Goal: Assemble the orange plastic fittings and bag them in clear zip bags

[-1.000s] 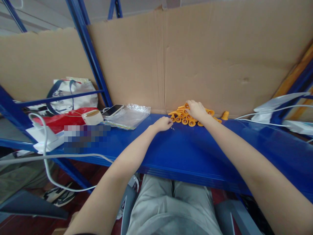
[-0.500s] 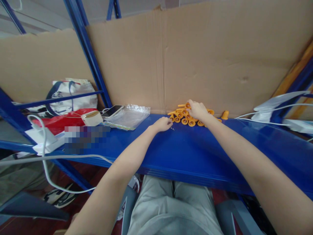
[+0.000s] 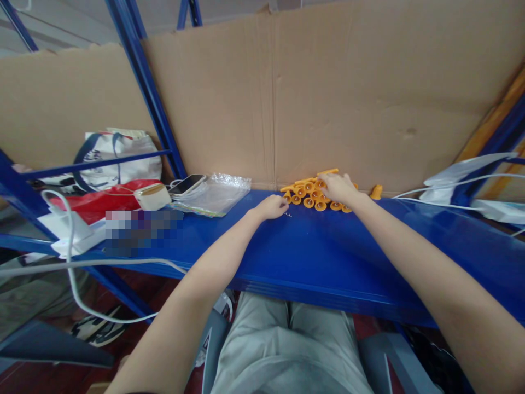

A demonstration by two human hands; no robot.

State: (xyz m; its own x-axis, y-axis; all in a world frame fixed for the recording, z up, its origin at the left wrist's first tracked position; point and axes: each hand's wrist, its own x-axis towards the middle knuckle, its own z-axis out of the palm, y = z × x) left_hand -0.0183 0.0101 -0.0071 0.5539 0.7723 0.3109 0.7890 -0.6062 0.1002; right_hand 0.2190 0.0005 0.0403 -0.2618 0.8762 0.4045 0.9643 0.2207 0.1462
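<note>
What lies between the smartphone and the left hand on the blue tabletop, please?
In the head view, transparent plastic packaging lies beside the smartphone; a stretch of blue tabletop then runs to the left hand.

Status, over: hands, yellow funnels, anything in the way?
Right hand at the stacked funnels, grip unclear. Left hand curled by their left end. One yellow piece apart, to the right. No obstruction seen; phone off left.

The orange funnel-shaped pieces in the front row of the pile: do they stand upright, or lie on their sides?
Lying on their sides: the front orange pieces turn their wide, round mouths toward the camera.
</note>
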